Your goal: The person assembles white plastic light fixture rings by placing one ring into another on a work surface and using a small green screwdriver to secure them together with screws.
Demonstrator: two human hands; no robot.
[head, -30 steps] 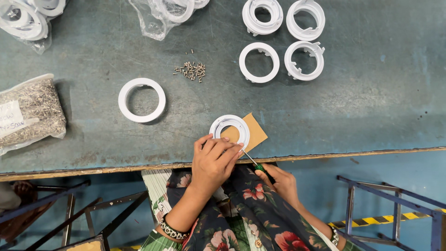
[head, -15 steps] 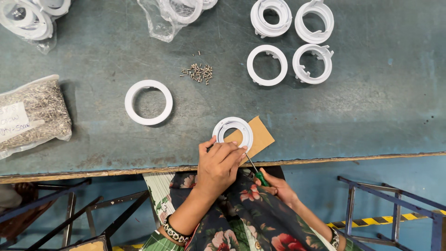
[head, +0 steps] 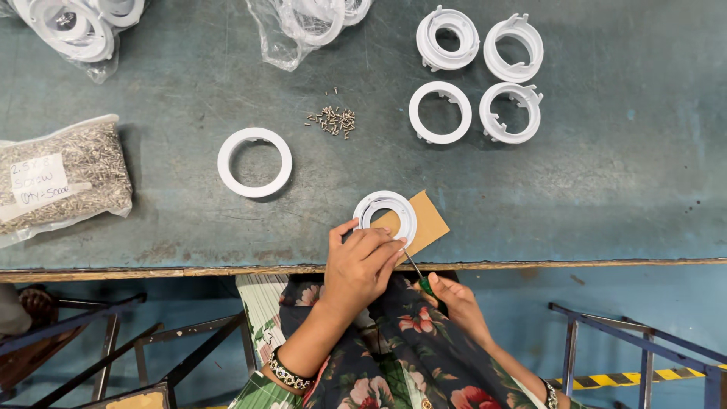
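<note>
A worn, blue-green desk (head: 606, 189) with a wooden front edge fills the view from above, and the person sits at its near side. The left hand (head: 362, 265) lies curled over the near rim of a white plastic ring (head: 386, 215), fingers pressing it down onto a small square of brown cardboard (head: 425, 224) at the desk's edge. The right hand (head: 454, 301) sits just below the edge, closed around a green-handled screwdriver (head: 416, 274) whose thin shaft slants up towards the ring, its tip hidden behind the left fingers. Farther out, a plain white ring (head: 254, 162) lies alone to the left, and a little heap of small screws (head: 333, 120) rests beyond the middle. Four white ring housings (head: 477, 74) stand in a square at the upper right. A clear bag of screws (head: 64, 178) lies at the left edge, and bags of more rings (head: 72, 26) sit along the far side.
</note>
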